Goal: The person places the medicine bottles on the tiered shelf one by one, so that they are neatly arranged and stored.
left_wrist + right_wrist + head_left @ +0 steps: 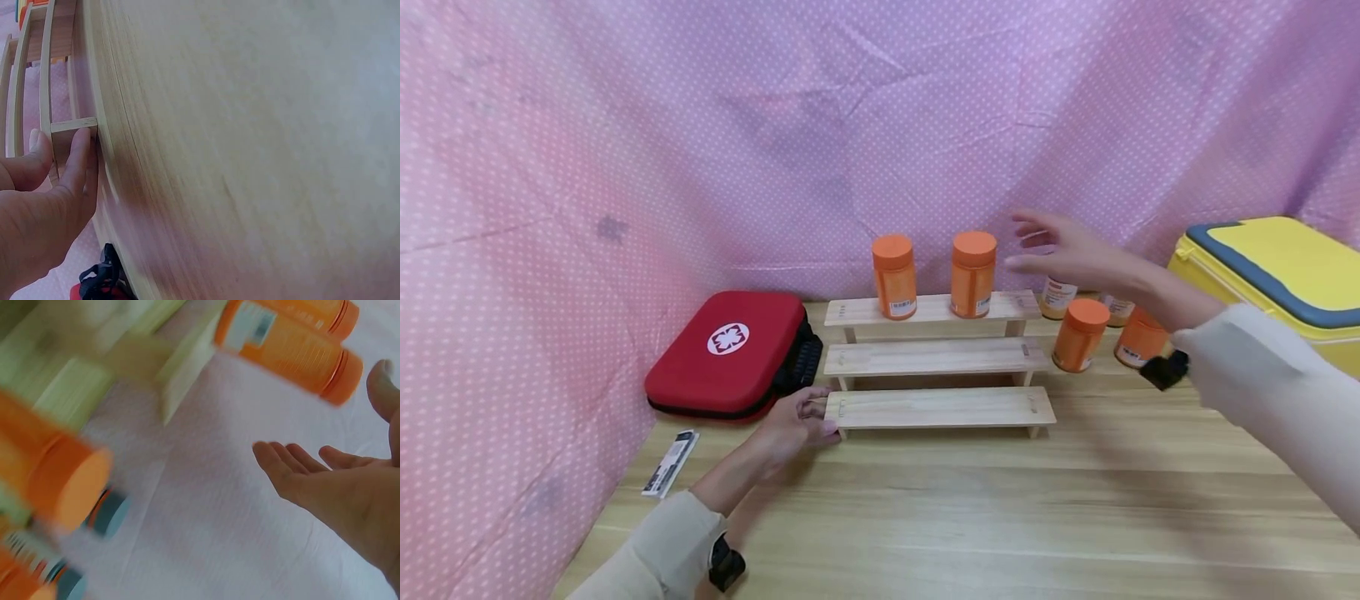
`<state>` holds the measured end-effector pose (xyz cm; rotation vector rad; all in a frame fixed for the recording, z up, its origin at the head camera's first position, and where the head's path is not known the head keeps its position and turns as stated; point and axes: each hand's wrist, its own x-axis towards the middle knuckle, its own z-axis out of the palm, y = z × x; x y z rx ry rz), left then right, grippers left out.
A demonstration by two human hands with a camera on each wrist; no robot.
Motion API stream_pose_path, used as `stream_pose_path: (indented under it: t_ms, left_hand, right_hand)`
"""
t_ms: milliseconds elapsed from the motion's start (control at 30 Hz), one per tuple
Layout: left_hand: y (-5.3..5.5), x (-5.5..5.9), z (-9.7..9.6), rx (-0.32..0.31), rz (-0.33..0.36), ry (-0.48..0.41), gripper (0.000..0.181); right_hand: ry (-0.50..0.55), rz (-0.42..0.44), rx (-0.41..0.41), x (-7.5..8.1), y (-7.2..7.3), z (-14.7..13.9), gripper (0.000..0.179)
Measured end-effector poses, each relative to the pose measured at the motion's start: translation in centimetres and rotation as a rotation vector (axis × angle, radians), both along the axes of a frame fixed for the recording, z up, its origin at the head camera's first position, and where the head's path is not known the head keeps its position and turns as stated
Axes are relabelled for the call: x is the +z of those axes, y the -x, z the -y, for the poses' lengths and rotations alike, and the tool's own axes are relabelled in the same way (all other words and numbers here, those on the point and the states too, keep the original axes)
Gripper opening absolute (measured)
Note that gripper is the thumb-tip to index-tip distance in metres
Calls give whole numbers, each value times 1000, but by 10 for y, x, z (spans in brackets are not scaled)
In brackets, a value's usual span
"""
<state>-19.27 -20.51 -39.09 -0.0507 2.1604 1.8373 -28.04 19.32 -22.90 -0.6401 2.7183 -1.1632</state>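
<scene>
A three-tier wooden display rack (940, 407) stands on the table, with two orange bottles (894, 279) (973, 277) upright on its top tier. My left hand (792, 423) grips the left end of the lowest tier. The left wrist view has the thumb at the board and the fingers against the end leg (74, 125). My right hand (1063, 250) is in the air right of the top-tier bottles, fingers spread and holding nothing. Seen from the right wrist, the palm (344, 487) faces the orange bottle (294, 353) with a gap between them.
Right of the rack stand more orange bottles (1080, 335) (1141, 337) and labelled bottles (1058, 297), partly behind my right arm. A yellow box (1285, 267) with a grey-edged lid sits far right. On the left are a red first-aid case (730, 358) and a flat packet (671, 463). Pink dotted cloth (775, 125) hangs behind.
</scene>
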Motion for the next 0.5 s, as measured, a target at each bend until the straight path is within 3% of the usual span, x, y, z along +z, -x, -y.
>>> stream_pose_path:
  t_ms: [100, 300, 500]
  left_hand:
    - [0, 1, 0, -2, 1, -2, 55]
    - [0, 2, 2, -19, -1, -17, 55]
    - [-1, 3, 1, -13, 7, -19, 55]
  right_hand:
    - [-35, -48, -84, -10, -8, -31, 80]
    - [-129, -55, -268, -43, -20, -97, 86]
    - [-175, -24, -309, -76, -25, -142, 83]
